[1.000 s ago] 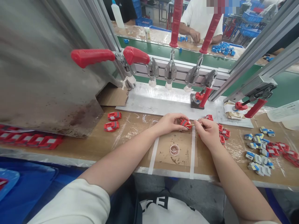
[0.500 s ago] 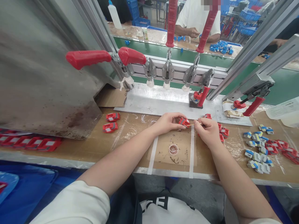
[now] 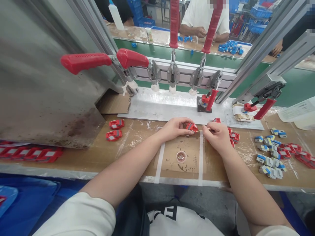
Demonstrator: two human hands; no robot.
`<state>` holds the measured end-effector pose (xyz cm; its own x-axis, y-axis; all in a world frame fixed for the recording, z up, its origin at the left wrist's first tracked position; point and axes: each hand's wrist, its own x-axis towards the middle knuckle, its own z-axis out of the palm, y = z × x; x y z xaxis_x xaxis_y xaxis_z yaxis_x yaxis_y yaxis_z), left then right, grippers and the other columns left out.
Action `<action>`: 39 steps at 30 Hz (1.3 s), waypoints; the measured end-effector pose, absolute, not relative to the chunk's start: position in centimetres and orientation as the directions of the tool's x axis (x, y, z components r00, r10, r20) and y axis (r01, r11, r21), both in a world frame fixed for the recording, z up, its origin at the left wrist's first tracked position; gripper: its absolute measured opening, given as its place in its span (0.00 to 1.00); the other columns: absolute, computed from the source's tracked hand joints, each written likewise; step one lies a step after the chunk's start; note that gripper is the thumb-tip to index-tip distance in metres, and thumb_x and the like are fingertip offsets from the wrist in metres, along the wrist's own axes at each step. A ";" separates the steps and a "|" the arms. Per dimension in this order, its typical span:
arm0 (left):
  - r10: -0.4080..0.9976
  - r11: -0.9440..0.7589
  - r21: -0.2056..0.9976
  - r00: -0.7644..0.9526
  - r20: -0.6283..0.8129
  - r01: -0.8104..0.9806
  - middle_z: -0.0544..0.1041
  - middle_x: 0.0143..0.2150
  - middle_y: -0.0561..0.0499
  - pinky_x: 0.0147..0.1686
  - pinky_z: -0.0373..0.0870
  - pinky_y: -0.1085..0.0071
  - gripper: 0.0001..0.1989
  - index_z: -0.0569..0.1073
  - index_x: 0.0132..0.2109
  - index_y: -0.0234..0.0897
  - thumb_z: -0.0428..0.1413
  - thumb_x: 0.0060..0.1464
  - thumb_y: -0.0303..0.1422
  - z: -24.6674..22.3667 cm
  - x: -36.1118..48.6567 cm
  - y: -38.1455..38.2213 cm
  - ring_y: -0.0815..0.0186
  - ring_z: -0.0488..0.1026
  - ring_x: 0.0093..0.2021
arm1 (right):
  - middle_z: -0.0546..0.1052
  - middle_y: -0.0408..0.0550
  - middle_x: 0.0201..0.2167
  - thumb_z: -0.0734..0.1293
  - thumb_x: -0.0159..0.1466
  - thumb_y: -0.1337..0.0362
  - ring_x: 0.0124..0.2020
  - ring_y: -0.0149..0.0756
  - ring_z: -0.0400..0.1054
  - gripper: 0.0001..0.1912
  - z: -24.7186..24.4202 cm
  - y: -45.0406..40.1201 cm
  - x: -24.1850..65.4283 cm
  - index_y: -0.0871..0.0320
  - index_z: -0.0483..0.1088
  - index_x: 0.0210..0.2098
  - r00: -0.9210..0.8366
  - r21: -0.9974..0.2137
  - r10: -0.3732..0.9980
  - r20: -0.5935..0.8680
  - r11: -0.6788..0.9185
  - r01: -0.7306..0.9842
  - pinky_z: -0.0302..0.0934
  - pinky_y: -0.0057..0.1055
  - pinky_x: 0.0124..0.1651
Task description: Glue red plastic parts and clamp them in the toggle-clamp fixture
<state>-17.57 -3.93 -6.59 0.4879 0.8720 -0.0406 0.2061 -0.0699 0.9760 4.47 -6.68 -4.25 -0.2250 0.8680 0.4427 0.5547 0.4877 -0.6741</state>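
Between the thumb and fingers of my left hand (image 3: 177, 127) is a small red part (image 3: 191, 127) with grey and white on it. My right hand (image 3: 217, 135) pinches a thin stick (image 3: 199, 130), whose tip points at the right side of that red part; whether they touch cannot be made out. Below the hands, a small round dish (image 3: 181, 157) sits on the cardboard between two white tape strips. More red parts (image 3: 234, 137) lie just beyond my right hand, partly hidden by it.
Red-handled clamps (image 3: 173, 65) line a metal frame behind the metal plate (image 3: 157, 109). Two red parts (image 3: 114, 135) lie left; grey-blue pieces (image 3: 270, 160) and red ones lie right. Another person's hands (image 3: 201, 32) are across the green strip.
The whole view has shifted slightly, moving most things a little left. Both hands keep their holds, and the stick stays near the red part's right side.
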 end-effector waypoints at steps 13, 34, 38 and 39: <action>0.829 -0.070 0.969 0.554 -0.075 0.236 0.74 0.29 0.55 0.28 0.57 0.75 0.18 0.81 0.47 0.39 0.66 0.53 0.44 -6.7 -17.8 -3.8 0.72 0.61 0.25 | 0.49 0.37 0.18 0.63 0.65 0.65 0.21 0.27 0.44 0.24 -4.5 -6.7 4.6 0.54 0.43 0.22 -0.212 -0.591 0.841 0.497 0.507 0.627 0.41 0.31 0.25; 0.812 -0.043 0.974 0.576 -0.096 0.223 0.76 0.30 0.53 0.27 0.56 0.75 0.19 0.80 0.48 0.36 0.66 0.54 0.44 -6.7 -17.8 -3.8 0.72 0.63 0.26 | 0.49 0.37 0.18 0.63 0.68 0.65 0.20 0.28 0.44 0.24 -3.7 -7.2 4.6 0.54 0.45 0.21 -0.218 -0.622 0.797 0.563 0.583 0.523 0.42 0.31 0.26; 0.813 -0.034 0.979 0.576 -0.090 0.200 0.78 0.32 0.52 0.27 0.58 0.75 0.18 0.80 0.48 0.36 0.66 0.54 0.42 -6.9 -17.7 -3.7 0.72 0.66 0.27 | 0.52 0.37 0.18 0.62 0.70 0.67 0.21 0.30 0.48 0.24 -3.4 -7.9 4.3 0.53 0.48 0.21 -0.561 -0.638 0.642 0.522 0.731 0.243 0.45 0.31 0.27; 0.814 -0.036 0.981 0.575 -0.083 0.193 0.79 0.33 0.52 0.28 0.59 0.75 0.18 0.80 0.48 0.36 0.66 0.54 0.42 -6.9 -17.7 -3.7 0.71 0.67 0.28 | 0.53 0.37 0.18 0.62 0.70 0.67 0.21 0.31 0.50 0.23 -3.5 -8.1 4.1 0.53 0.49 0.21 -0.661 -0.632 0.574 0.483 0.751 0.190 0.46 0.31 0.28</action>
<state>-17.70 -3.72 -6.92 0.5750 0.8139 -0.0834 0.1931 -0.0360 0.9805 4.09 -8.14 -3.47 -0.6613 0.5737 0.4833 0.1902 0.7514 -0.6318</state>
